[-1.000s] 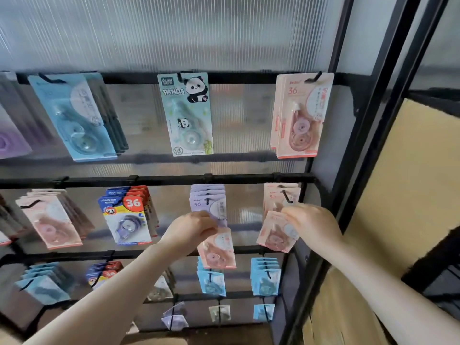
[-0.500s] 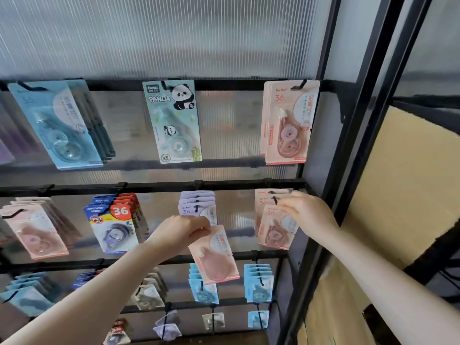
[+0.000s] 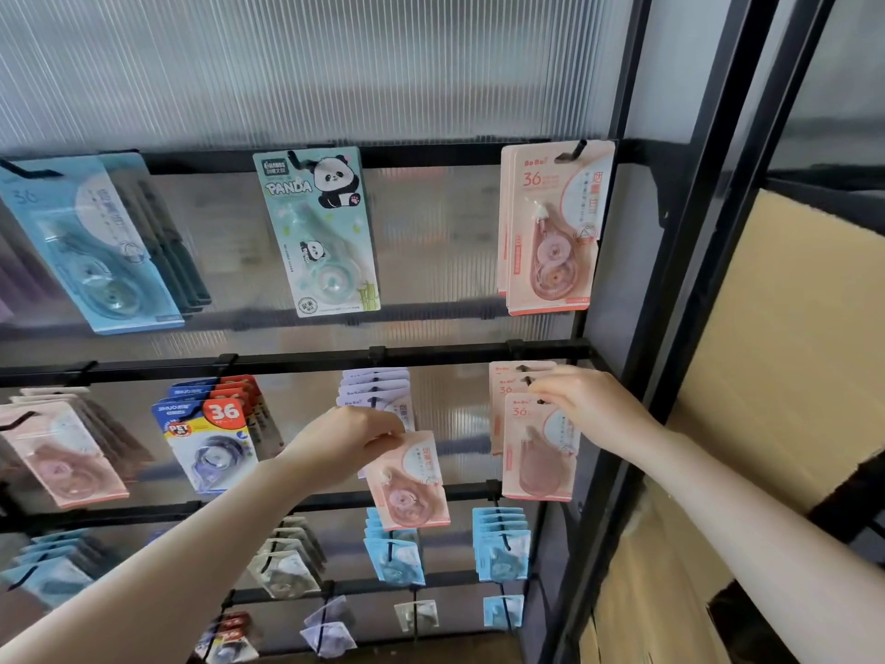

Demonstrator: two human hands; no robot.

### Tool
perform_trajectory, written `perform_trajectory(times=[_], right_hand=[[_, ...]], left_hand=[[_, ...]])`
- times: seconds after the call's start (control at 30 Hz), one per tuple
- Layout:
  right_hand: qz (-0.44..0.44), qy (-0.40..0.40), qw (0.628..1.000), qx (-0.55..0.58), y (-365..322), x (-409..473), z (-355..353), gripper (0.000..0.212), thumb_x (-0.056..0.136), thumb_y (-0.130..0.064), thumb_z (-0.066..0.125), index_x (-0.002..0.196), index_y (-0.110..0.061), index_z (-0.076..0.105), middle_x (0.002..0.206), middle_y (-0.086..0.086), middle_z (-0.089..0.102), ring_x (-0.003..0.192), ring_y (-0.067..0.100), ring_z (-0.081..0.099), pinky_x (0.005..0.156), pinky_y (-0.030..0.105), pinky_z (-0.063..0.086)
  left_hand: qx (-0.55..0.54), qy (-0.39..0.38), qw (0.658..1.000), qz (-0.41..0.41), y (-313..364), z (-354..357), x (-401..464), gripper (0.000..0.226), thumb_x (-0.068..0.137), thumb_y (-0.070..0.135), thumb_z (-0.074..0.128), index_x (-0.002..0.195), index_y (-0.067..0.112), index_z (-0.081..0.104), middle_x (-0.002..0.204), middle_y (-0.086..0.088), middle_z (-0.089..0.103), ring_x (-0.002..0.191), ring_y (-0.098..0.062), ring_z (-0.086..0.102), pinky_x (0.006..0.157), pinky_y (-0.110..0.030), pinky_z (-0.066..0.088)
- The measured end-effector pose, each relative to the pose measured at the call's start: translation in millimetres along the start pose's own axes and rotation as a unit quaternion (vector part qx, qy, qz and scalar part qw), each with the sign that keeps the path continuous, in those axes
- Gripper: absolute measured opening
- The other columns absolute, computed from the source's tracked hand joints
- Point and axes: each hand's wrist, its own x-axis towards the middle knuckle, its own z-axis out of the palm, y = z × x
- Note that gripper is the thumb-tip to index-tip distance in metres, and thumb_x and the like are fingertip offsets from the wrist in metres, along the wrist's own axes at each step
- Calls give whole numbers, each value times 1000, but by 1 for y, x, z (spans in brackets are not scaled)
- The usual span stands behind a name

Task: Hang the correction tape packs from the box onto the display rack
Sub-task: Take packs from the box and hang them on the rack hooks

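My right hand (image 3: 591, 404) pinches the top of a pink correction tape pack (image 3: 538, 448) at the tip of a black hook on the rack's second rail (image 3: 297, 361), in front of other pink packs hanging there. The pack hangs upright. My left hand (image 3: 342, 445) holds a second pink correction tape pack (image 3: 409, 481) by its upper left corner, tilted, in front of the lilac packs (image 3: 376, 390) in the middle column. The box is out of view.
The black display rack carries rows of hooks with blue, panda, pink and blue-red "36" packs (image 3: 210, 436). A black upright post (image 3: 670, 280) bounds the rack on the right. Beyond it stands brown cardboard (image 3: 790, 352).
My right hand has lifted its pink pack from a tilt to upright at the hook. My left hand with its pack has stayed by the middle column. The camera tilted slightly.
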Motion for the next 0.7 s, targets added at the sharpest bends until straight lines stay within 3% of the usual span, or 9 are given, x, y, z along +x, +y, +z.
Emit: perform_trajectory(times=[0.33, 0.43, 0.57, 0.7], right_hand=[[1, 7, 999, 32, 13, 16, 13, 36, 95, -10, 51, 129, -20, 56, 137, -1, 51, 123, 16, 51, 98, 29, 46], [-4, 12, 1000, -27, 14, 24, 16, 36, 95, -11, 52, 129, -21, 57, 125, 0, 57, 111, 18, 56, 82, 19, 45], [-5, 27, 996, -90, 11, 28, 18, 35, 95, -16, 53, 128, -24, 57, 111, 1, 59, 96, 18, 57, 68, 20, 42], [3, 55, 991, -125, 8, 23, 15, 35, 94, -18, 53, 129, -23, 56, 108, 2, 58, 94, 18, 56, 57, 14, 28]], left_hand=[[-21, -6, 1000, 18, 1, 3, 6, 20, 95, 25, 52, 99, 16, 69, 93, 2, 70, 80, -18, 62, 69, -29, 49], [-16, -12, 1000, 10, 0, 0, 5, 20, 94, 26, 52, 100, 17, 69, 95, 2, 70, 81, -18, 62, 70, -29, 49], [-14, -22, 1000, 10, 2, -2, 3, 20, 94, 26, 53, 104, 18, 69, 99, 6, 69, 85, -14, 62, 73, -24, 47], [-10, -43, 999, 2, 5, -3, 4, 20, 93, 29, 55, 106, 22, 69, 101, 10, 69, 85, -9, 61, 73, -22, 47]])
